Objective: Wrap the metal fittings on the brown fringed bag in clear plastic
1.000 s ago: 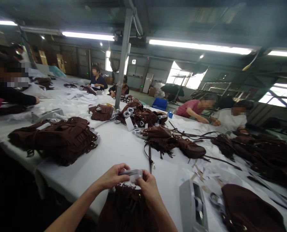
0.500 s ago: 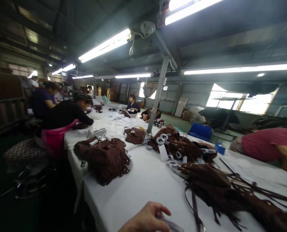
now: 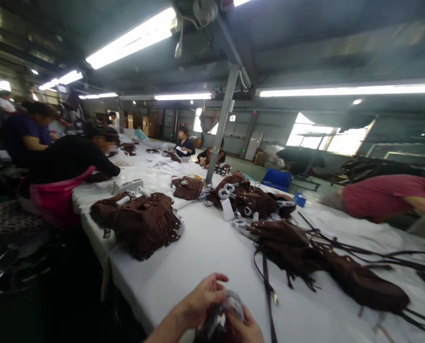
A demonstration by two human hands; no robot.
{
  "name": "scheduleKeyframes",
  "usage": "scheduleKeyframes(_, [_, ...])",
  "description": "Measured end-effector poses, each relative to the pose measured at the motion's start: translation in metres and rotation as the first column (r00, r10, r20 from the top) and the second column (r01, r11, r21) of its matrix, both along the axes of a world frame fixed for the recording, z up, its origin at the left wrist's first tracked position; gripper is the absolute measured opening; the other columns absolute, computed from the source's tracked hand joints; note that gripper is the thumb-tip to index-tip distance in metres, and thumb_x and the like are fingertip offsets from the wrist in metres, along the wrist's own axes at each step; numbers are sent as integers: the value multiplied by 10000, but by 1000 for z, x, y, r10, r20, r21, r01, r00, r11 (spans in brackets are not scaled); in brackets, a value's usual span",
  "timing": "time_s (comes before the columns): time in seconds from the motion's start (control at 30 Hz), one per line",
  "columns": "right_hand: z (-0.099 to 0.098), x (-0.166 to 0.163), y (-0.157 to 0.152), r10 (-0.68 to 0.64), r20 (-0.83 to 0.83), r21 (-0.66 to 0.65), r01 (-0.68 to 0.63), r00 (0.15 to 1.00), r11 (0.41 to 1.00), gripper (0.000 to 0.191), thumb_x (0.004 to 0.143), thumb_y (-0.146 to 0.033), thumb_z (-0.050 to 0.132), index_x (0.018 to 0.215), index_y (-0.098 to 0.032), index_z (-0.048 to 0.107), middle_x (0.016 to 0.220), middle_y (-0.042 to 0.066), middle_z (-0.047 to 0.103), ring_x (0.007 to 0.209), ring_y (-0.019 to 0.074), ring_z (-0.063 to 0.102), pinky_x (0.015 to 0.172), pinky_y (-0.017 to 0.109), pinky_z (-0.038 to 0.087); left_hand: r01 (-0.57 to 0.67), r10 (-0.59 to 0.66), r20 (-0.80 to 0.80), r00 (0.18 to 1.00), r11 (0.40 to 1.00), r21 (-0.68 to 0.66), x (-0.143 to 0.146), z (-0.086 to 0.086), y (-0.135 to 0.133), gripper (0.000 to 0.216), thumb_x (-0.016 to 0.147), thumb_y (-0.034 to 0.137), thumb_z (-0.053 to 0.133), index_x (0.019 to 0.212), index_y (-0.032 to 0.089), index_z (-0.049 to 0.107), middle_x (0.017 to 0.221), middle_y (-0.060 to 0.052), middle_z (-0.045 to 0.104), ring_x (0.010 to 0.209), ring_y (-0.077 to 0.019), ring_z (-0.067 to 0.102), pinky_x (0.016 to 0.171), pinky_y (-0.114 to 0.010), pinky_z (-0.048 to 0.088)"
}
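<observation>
At the near edge of the table, my left hand (image 3: 200, 302) pinches one side of a grey, plastic-wrapped loop (image 3: 233, 301), its upper fingers loosely curled. My right hand (image 3: 246, 327) closes on the loop's other side. Dark brown material shows below the loop, mostly cut off by the frame's bottom edge. To the right lies a brown fringed bag (image 3: 287, 245) with a thin strap (image 3: 266, 278) trailing toward me. A pile of brown fringed bags (image 3: 144, 221) sits to the left, beyond my hands.
The long table has a white cover (image 3: 198, 247). A grey post (image 3: 222, 124) rises beside more brown bags (image 3: 248, 193) with grey-wrapped rings. A person in black (image 3: 65, 157) leans over the left edge; another in a red shirt (image 3: 384, 195) bends at the right. A blue bin (image 3: 277, 178) stands behind.
My right hand has come into view and closed on the grey loop. My left hand has moved slightly left and up. The view has shifted to the right.
</observation>
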State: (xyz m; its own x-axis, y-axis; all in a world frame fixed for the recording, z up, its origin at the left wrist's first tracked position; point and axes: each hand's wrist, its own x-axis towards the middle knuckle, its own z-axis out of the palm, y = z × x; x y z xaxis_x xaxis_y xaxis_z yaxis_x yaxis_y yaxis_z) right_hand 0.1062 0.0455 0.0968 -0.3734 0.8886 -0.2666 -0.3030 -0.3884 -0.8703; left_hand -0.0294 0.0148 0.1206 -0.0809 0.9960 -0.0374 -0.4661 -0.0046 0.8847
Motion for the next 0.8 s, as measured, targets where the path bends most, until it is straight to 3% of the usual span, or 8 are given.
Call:
scheduleKeyframes(0.17, [14, -3, -15, -65, -39, -94, 61, 997, 994, 476, 439, -288, 897, 835, -141, 677, 648, -14, 647, 549, 97, 552, 525, 197, 448, 89, -93, -97, 991, 995, -44, -2, -11, -8, 388, 711, 467, 718, 802, 95, 657, 709, -19, 590, 611, -95, 483, 561, -209, 359])
scheduleKeyframes(0.27, [13, -3, -21, -71, -31, -103, 67, 997, 992, 492, 466, -319, 887, 859, -143, 648, 693, -7, 652, 578, 98, 561, 560, 205, 458, 102, -108, -118, 987, 993, -54, 1, -16, -11, 416, 750, 515, 658, 823, 105, 640, 672, -4, 570, 560, -88, 461, 523, -208, 352])
scheduleKeyframes(0.37, [6, -3, -20, -35, 105, -20, 37, 994, 999, 466, 531, -438, 836, 819, -138, 625, 608, -23, 606, 497, 87, 498, 482, 204, 400, 98, -106, -139, 985, 993, -62, 5, -19, -12, 437, 758, 548, 626, 828, 117, 611, 664, 1, 557, 535, -87, 454, 511, -213, 367])
scheduleKeyframes(0.43, [2, -1, -16, -13, 271, 127, -22, 962, 992, 437, 590, -514, 769, 748, -134, 620, 529, -38, 552, 454, 85, 442, 442, 210, 345, 91, -100, -155, 983, 994, -67, 5, -21, -12, 430, 748, 550, 631, 817, 127, 593, 668, 6, 551, 538, -87, 456, 505, -209, 369])
scheduleKeyframes(0.57, [5, 8, -7, 28, 460, 342, -206, 888, 917, 382, 688, -496, 673, 724, -116, 672, 599, 6, 606, 541, 127, 494, 506, 234, 382, 92, -111, -193, 975, 990, -106, -5, -19, -9, 407, 708, 530, 665, 779, 139, 575, 636, 28, 532, 502, -74, 424, 467, -193, 332])
scheduleKeyframes(0.63, [13, 15, -3, -3, 514, 405, -240, 858, 882, 403, 691, -427, 679, 951, -118, 685, 831, 51, 678, 577, 129, 518, 546, 247, 420, 120, -148, -217, 965, 984, -135, -11, -17, -8, 403, 694, 521, 675, 742, 131, 585, 597, 31, 531, 478, -71, 402, 452, -192, 303])
scheduleKeyframes(0.7, [24, 22, 0, -49, 566, 486, -285, 823, 826, 572, 690, -372, 686, 1211, -163, 576, 1101, 94, 644, 600, 120, 532, 578, 261, 450, 165, -200, -241, 950, 973, -159, -16, -14, -6, 384, 676, 494, 697, 689, 124, 594, 566, 30, 531, 469, -72, 395, 446, -194, 276])
scheduleKeyframes(0.8, [43, 28, 5, 11, 623, 555, -452, 782, 698, 583, 729, -311, 660, 1288, -224, 518, 1156, 82, 628, 657, 127, 554, 640, 273, 466, 246, -289, -260, 921, 951, -185, -15, -11, -3, 343, 618, 424, 760, 619, 117, 606, 514, 44, 500, 447, -64, 363, 437, -198, 233])
